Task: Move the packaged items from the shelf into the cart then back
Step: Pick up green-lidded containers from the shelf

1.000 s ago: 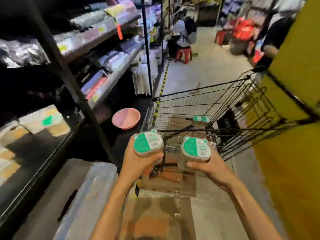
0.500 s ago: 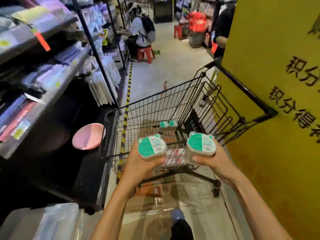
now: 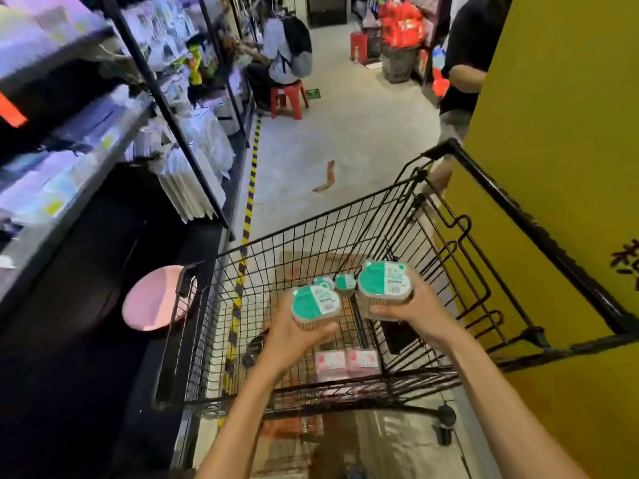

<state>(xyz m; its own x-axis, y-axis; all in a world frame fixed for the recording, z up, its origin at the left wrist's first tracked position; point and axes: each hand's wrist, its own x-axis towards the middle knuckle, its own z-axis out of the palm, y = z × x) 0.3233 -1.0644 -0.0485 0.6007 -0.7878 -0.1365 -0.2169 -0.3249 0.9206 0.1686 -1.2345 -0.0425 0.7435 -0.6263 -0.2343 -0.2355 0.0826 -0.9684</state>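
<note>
My left hand (image 3: 294,335) grips a clear tub with a green-and-white lid, the left package (image 3: 314,305), held over the black wire cart (image 3: 304,233). My right hand (image 3: 413,311) grips a matching right package (image 3: 385,283), also over the cart basket. Two smaller green-lidded packages (image 3: 337,283) lie on the cart floor beyond my hands. Two pink packs (image 3: 345,364) lie at the cart's near end. The shelf (image 3: 79,143) with packaged goods runs along the left.
A yellow wall (image 3: 560,133) stands tight against the cart's right side. A pink bowl (image 3: 152,299) sits low at the shelf's foot. One person sits on a red stool (image 3: 288,98) up the aisle; another stands at the wall's corner (image 3: 460,70).
The view has swung from the shelf toward the cart. Both hands, each holding a package, have moved forward from in front of the cart to over its basket.
</note>
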